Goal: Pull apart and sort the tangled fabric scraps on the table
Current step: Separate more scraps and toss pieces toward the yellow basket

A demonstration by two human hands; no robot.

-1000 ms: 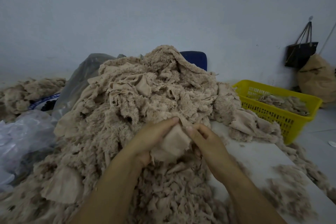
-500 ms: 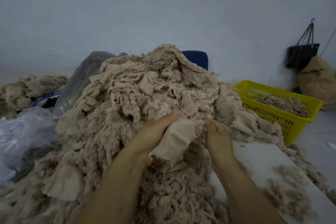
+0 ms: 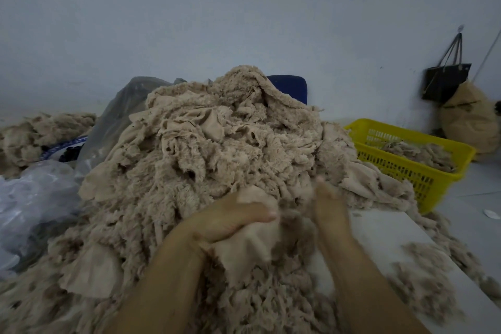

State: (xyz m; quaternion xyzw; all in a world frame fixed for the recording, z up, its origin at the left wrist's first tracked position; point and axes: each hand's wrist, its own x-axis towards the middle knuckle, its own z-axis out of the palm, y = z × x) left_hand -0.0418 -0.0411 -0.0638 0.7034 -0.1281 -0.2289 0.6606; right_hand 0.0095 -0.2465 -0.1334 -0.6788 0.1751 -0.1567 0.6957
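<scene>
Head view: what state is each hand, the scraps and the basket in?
left hand, grips the smooth scrap.
smooth scrap, bunched in that grip.
right hand, blurred at the pile's edge; grip unclear.
scrap pile, heaped and tangled.
yellow basket, upright, partly filled.
black bag, hanging by its straps.

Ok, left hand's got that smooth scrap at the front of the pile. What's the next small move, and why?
Probably pull the left hand toward you to lift the smooth scrap clear. It grips the scrap, which lies against the fluffy pile; the blurred right hand rests on the pile beside it and could brace it.
</scene>
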